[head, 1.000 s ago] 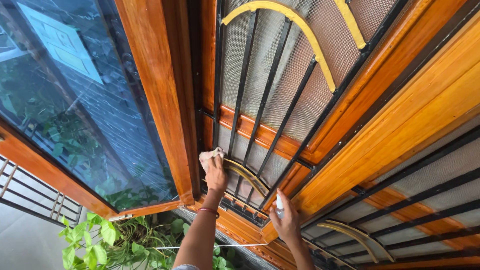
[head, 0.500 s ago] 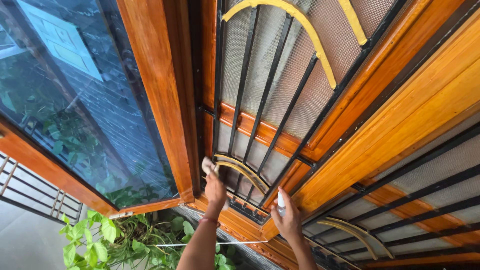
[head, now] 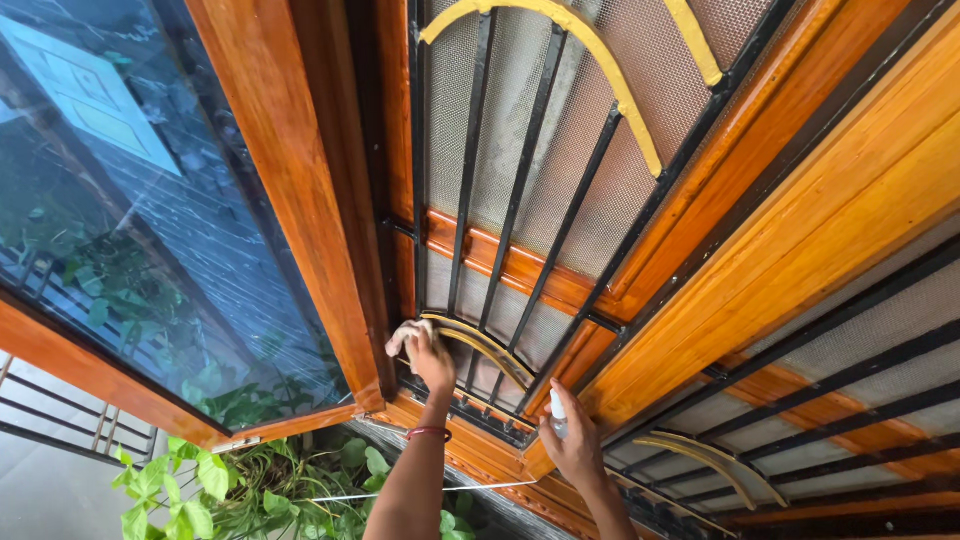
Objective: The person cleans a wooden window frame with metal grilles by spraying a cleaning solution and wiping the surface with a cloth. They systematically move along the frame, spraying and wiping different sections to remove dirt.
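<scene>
**Poster:** So, only one view, the head cam, tilted up along a window. Left hand is pressed against the lower grille with a pale cloth bunched under the fingers. Fingers are curled over the cloth, so it's closed on it, right where the black bars meet the curved yellow bar near the bottom left corner of that panel. There's a red bangle on that wrist.

**Reply:** And the other hand?

**Poster:** Right hand is lower and to the right, off the grille, wrapped around a small spray bottle. Only the white top sticks out above the fingers, pointing up towards the bars. Grip looks closed around it; can't tell if a finger is on the nozzle.

**Reply:** What's around them?

**Poster:** Mesh sits behind the black bars, with a bigger yellow arch higher up. Glossy orange wood frame runs beside the left hand, just left of the cloth. Left of that is an open glass pane showing reflections of leaves. Another barred section runs off to the right, with its own yellow curve. Below the arms there's a green plant and a thin white line stretched across.
</scene>
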